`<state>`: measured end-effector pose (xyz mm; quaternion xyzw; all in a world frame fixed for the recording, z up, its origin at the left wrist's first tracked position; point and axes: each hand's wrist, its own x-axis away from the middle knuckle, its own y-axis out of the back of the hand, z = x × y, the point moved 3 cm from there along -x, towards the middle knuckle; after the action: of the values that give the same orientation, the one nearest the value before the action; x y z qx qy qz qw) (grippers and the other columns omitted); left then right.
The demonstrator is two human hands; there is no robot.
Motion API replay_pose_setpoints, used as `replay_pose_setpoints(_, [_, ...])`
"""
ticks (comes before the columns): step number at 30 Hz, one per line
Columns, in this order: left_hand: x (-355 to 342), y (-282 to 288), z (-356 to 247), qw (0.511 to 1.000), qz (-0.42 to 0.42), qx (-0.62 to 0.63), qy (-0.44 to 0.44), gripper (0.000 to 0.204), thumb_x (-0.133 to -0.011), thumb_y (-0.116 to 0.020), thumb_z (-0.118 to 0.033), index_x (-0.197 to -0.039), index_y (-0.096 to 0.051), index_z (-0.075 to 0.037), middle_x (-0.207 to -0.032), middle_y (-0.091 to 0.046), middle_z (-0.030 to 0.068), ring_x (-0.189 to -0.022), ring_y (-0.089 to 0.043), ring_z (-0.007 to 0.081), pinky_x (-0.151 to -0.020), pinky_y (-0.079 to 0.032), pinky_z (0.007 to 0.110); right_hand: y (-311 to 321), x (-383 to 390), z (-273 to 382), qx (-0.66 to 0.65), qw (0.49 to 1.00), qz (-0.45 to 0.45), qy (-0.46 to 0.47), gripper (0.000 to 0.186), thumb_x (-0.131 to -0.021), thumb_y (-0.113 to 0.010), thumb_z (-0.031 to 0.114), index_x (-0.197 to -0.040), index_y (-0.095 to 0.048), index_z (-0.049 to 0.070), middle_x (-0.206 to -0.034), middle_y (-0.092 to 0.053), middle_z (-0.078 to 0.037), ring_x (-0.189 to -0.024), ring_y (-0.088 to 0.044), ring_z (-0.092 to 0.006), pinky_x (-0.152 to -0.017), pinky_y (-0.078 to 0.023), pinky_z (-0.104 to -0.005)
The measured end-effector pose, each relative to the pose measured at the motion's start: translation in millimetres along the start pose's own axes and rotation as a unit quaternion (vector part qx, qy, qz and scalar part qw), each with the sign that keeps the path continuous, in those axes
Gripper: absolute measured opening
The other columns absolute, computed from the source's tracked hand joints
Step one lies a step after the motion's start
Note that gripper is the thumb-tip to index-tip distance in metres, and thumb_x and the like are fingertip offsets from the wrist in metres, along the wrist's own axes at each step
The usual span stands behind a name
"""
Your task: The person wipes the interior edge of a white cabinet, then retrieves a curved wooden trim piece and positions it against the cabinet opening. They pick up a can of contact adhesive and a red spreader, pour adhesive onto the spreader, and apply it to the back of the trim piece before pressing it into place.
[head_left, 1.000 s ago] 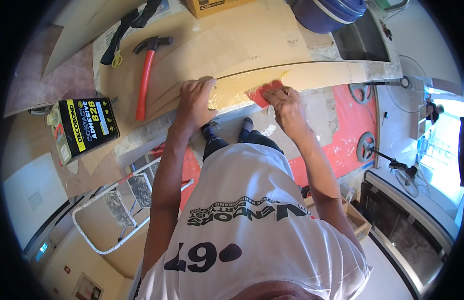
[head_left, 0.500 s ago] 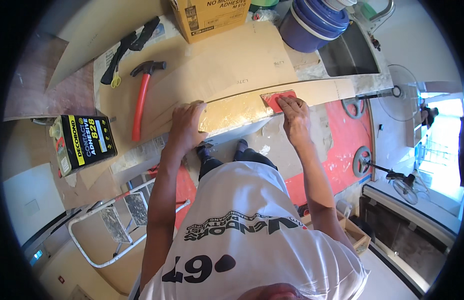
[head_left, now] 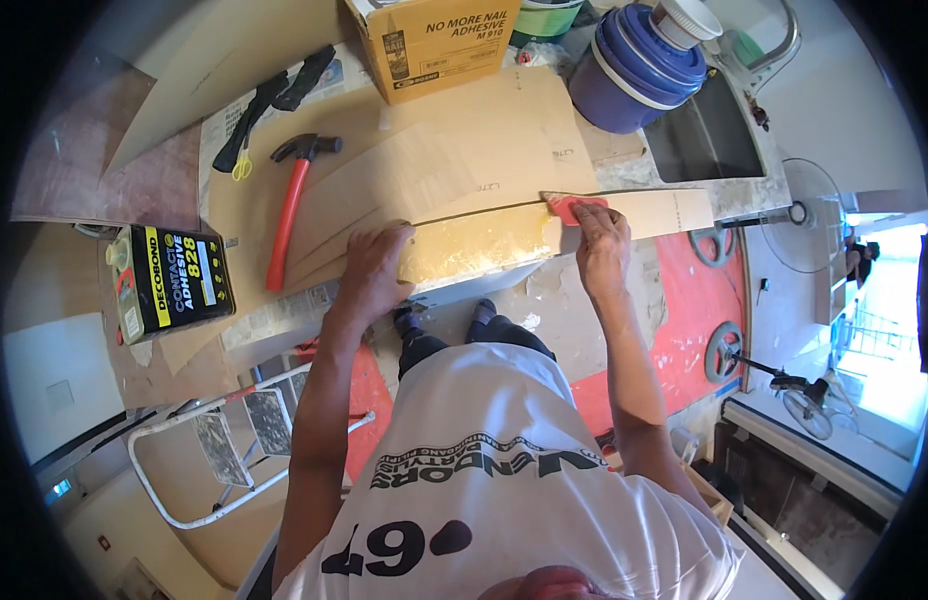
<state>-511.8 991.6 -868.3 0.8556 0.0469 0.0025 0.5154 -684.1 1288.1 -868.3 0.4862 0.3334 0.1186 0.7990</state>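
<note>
A long narrow board (head_left: 664,212) lies along the near edge of the worktop, its left stretch coated with glossy yellow glue (head_left: 474,245). My left hand (head_left: 376,268) grips the board's left end, fingers over the top and thumb at the near side. In my right hand (head_left: 604,250) is a flat red glue spreader (head_left: 574,209), pinched between thumb and fingers and resting on the board at the right end of the glue. Left of my left hand, a claw hammer (head_left: 289,215) with a red handle lies on brown sheet material (head_left: 424,150).
A black-and-yellow adhesive can (head_left: 174,280) stands at the left. Yellow-handled scissors (head_left: 242,166) lie beyond the hammer. At the back are a cardboard box (head_left: 439,50), a blue lidded bucket (head_left: 634,70) and a sink (head_left: 706,130). A stepladder (head_left: 244,440) and fans (head_left: 806,412) stand around.
My right hand has moved the spreader slightly right and toward the board's far edge, and the glue reaches further right. My left hand keeps its grip. The view has shifted a little.
</note>
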Motion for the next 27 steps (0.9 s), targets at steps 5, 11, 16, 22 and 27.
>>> replay_pose_setpoints(5, [-1,-3,2,1.0,0.004,-0.015,0.007,0.081,-0.061,-0.084,-0.013,-0.134,-0.051,-0.009,-0.134,-0.058,0.0104,-0.126,-0.051,0.0311,-0.115,-0.028,0.052,5,14,31,-0.049,0.996,0.05,0.063,0.042,-0.072,-0.061,-0.006,-0.11,-0.073,0.003,-0.111,-0.071,-0.011,-0.102,-0.06,-0.0329,-0.094,-0.048,-0.0421])
replay_pose_setpoints(11, [-2,-5,2,0.999,0.021,-0.034,0.005,0.082,-0.062,-0.085,-0.017,-0.136,-0.05,-0.009,-0.136,-0.057,0.0094,-0.127,-0.051,0.0298,-0.117,-0.026,0.057,36,48,36,-0.076,0.984,0.148,0.067,0.041,-0.071,-0.061,-0.008,-0.108,-0.074,0.004,-0.109,-0.071,-0.01,-0.099,-0.061,-0.0318,-0.093,-0.051,-0.0425])
replay_pose_setpoints(16, [-3,1,-4,0.999,0.032,-0.035,0.0,0.08,-0.064,-0.086,-0.022,-0.135,-0.051,-0.011,-0.13,-0.06,0.0124,-0.124,-0.053,0.0313,-0.115,-0.027,0.058,77,34,23,-0.148,0.989,-0.009,0.003,0.032,-0.081,-0.061,-0.005,-0.109,-0.073,0.004,-0.109,-0.071,-0.013,-0.104,-0.064,-0.033,-0.094,-0.051,-0.0408])
replay_pose_setpoints(22, [-20,42,-18,0.998,0.067,-0.016,-0.008,0.083,-0.062,-0.087,-0.023,-0.137,-0.053,-0.012,-0.124,-0.063,0.016,-0.12,-0.056,0.0355,-0.112,-0.035,0.052,90,-16,-24,-0.264,0.95,-0.083,-0.142,0.021,-0.094,-0.063,0.009,-0.113,-0.073,0.004,-0.1,-0.072,-0.015,-0.095,-0.067,-0.026,-0.087,-0.051,-0.0357])
replay_pose_setpoints(27, [-36,87,-14,0.992,0.116,0.021,0.046,0.084,-0.06,-0.088,-0.017,-0.137,-0.056,-0.012,-0.125,-0.063,0.0154,-0.122,-0.056,0.0355,-0.108,-0.042,0.043,83,-39,-40,-0.355,0.917,-0.028,-0.18,0.025,-0.097,-0.065,0.016,-0.116,-0.073,0.003,-0.075,-0.062,-0.002,-0.07,-0.052,-0.0087,-0.066,-0.045,-0.0291])
